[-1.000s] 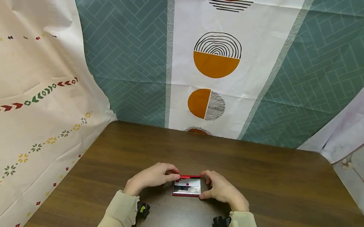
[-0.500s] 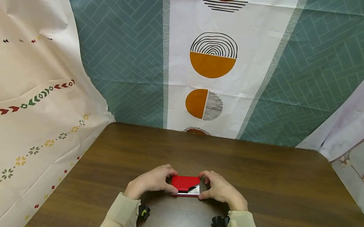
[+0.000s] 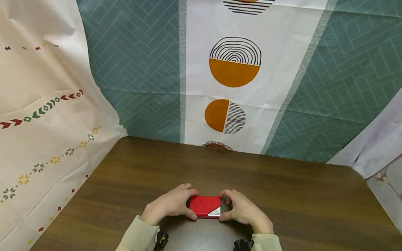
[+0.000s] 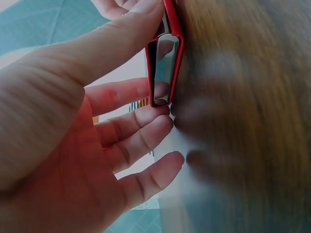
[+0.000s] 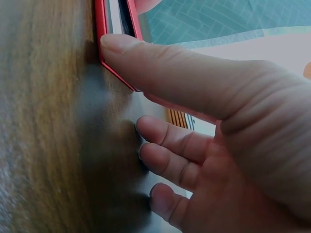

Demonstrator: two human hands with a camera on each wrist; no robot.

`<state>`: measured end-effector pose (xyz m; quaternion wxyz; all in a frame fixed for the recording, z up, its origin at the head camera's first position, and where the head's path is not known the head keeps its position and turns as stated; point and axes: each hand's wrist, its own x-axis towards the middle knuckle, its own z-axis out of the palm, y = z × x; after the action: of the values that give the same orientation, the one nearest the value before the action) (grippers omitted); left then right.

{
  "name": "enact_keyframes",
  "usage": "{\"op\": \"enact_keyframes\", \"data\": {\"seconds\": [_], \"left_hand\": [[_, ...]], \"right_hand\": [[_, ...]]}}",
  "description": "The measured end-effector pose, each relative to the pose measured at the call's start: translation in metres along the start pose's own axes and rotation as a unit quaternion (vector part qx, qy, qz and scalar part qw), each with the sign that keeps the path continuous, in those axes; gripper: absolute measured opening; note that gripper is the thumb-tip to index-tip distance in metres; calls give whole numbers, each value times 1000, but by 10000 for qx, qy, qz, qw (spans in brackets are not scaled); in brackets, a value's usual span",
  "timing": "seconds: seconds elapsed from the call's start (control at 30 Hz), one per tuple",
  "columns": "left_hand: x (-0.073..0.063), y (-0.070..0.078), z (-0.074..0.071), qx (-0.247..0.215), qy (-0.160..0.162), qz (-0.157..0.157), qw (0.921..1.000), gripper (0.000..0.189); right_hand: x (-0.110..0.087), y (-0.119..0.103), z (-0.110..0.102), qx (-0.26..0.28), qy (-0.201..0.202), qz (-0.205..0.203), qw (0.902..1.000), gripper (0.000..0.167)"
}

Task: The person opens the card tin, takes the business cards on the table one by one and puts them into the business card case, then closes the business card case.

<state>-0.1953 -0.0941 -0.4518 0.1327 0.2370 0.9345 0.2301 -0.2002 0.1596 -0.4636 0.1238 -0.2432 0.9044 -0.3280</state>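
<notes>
A red business card case [image 3: 202, 204] with a shiny metal corner lies on the table, its red flap down over the top. My left hand [image 3: 171, 206] holds the left end, with the thumb at the near edge and the fingers at the far edge. At the opposite end my right hand [image 3: 247, 212] pinches the case the same way. In the left wrist view, the case's open side shows a silvery metal body [image 4: 166, 63] inside the red cover. The right wrist view has the thumb [image 5: 170, 73] on the case's near edge, with several loosely bent fingers below.
The case rests on a dark brown wooden table [image 3: 271, 182]. A teal and white patterned cloth [image 3: 149, 58] hangs behind it. A cream cloth [image 3: 27, 127] borders the left side, and a pale floral cloth [image 3: 398, 184] the right.
The red flap has come down over the mirror-like metal face, covering all but one corner. My left hand moved from the raised flap toward the near edge. My right hand stayed put.
</notes>
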Motion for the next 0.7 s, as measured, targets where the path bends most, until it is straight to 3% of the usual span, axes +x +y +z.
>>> {"op": "enact_keyframes", "data": {"seconds": [0.7], "left_hand": [[1, 4, 2, 358, -63, 50, 9993, 60]], "right_hand": [[-1, -4, -2, 101, -86, 171, 9998, 50]]}}
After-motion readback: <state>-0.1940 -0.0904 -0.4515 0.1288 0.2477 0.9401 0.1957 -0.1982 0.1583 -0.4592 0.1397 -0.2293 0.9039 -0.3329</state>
